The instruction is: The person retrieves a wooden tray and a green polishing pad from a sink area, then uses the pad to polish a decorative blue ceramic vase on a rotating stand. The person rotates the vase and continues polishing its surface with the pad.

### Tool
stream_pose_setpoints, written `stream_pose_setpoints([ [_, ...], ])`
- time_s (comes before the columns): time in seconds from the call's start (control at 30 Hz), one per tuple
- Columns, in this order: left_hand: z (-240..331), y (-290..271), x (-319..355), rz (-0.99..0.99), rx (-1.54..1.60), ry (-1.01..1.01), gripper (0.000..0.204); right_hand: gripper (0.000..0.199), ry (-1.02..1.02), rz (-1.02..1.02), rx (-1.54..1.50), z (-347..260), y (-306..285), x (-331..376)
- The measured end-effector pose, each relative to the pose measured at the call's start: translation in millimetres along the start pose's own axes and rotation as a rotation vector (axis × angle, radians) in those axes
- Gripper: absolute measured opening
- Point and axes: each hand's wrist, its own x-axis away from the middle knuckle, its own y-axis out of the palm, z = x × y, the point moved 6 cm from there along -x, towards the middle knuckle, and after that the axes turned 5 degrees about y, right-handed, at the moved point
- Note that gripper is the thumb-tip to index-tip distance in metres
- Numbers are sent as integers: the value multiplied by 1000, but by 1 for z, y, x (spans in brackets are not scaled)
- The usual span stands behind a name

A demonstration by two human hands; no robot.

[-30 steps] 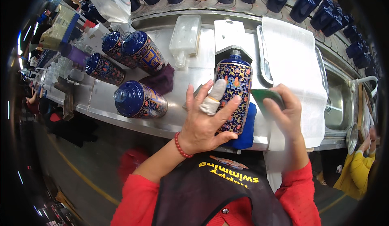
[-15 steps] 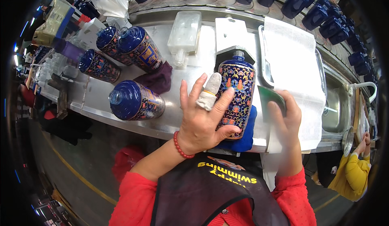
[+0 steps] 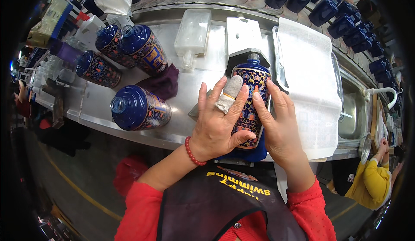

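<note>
A dark blue bottle (image 3: 252, 122) with a colourful floral pattern lies on its back, neck pointing away, over a blue cloth (image 3: 248, 156). My left hand (image 3: 218, 122) rests along its left side, fingers spread; one finger wears a grey cloth finger cover (image 3: 233, 87). From the right, my right hand (image 3: 281, 126) touches the patterned face with its fingers extended and holds nothing visible. Close behind the bottle's neck is a dark angular support (image 3: 235, 59). A grey-green flat edge (image 3: 194, 111) shows beside my left hand, mostly hidden.
To the left stand patterned bottles (image 3: 140, 108) and a purple cloth (image 3: 161, 83). A clear bottle (image 3: 192, 33) lies behind. White paper (image 3: 309, 90) covers a tray on the right, beside a sink (image 3: 352, 111). Blue bottles (image 3: 322, 12) line a conveyor. A person in yellow (image 3: 369, 182) is at far right.
My right hand has moved left onto the bottle, and the green card it held no longer shows in it. My left hand stays on the bottle. The view has shifted slightly.
</note>
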Motion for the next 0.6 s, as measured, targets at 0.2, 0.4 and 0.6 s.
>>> stream_pose_setpoints([
  [0.2, -4, -1, 1, 19, 87, -24, 92, 60, 44, 3, 30, 3, 0, -2],
  [0.4, -8, 1, -1, 33, 110, -19, 92, 63, -3, 31, 25, 5, 0, -5],
  [0.6, -9, 3, -6, 14, 43, 19, 91, 63, 19, 34, 38, 7, 0, -10],
])
